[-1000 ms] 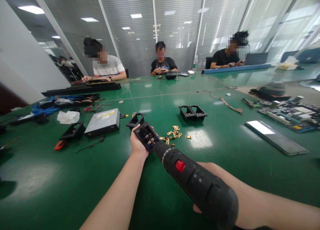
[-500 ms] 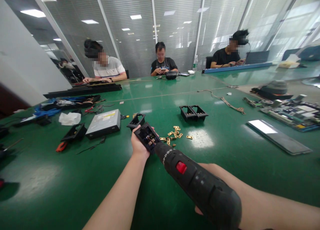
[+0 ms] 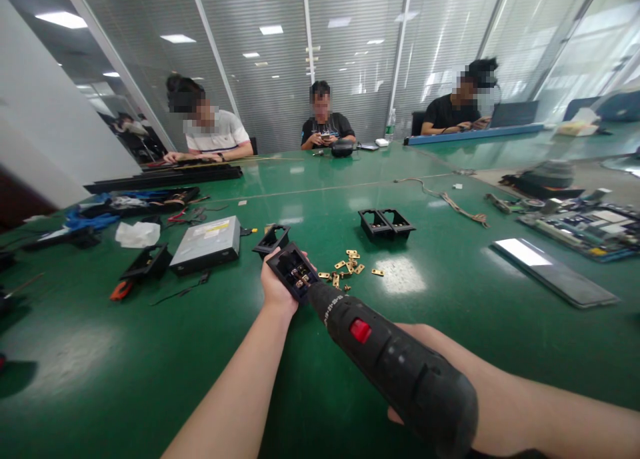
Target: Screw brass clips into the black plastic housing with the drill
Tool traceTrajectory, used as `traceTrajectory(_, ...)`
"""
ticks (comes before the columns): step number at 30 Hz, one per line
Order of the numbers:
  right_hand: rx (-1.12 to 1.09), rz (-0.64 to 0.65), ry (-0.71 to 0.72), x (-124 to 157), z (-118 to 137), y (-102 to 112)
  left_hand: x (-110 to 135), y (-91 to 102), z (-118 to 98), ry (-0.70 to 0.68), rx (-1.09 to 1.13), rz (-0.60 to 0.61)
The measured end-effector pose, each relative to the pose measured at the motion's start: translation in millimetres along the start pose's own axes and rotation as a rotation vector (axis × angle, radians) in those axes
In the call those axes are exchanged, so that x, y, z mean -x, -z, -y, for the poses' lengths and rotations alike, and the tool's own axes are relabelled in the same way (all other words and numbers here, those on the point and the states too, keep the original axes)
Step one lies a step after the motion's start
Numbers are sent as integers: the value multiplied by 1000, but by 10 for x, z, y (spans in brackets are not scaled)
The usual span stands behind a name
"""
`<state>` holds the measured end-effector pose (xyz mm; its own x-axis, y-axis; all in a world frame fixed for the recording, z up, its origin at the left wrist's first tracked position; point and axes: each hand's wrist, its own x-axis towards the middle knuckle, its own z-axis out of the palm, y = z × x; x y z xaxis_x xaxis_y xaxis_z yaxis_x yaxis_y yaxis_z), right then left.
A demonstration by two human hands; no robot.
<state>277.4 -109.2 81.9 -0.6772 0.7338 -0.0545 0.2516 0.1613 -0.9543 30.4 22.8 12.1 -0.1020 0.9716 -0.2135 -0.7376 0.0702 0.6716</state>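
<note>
A black plastic socket housing with small brass pieces inside is tilted toward me, and my left hand is closed round its left side and underside. My right hand grips a black cordless drill with a red switch on top. The drill's nose points into the housing; its bit tip is hard to make out among the brass parts. Just beyond lie several small brass plates and screws on the green table. Another black housing rests behind my left hand.
Two joined black housings stand farther back. To the left are an optical drive, one more housing, tissue and tools. A dark flat panel and circuit boards lie right. Three people sit across the table.
Both hands, the housing and the drill hold almost the same pose. The whole view has shifted very slightly.
</note>
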Motion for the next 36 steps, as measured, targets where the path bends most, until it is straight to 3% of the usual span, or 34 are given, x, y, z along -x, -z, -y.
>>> traceTrajectory(36, 26, -5, 37, -4, 3, 27, 18, -39, 4, -6, 19, -4)
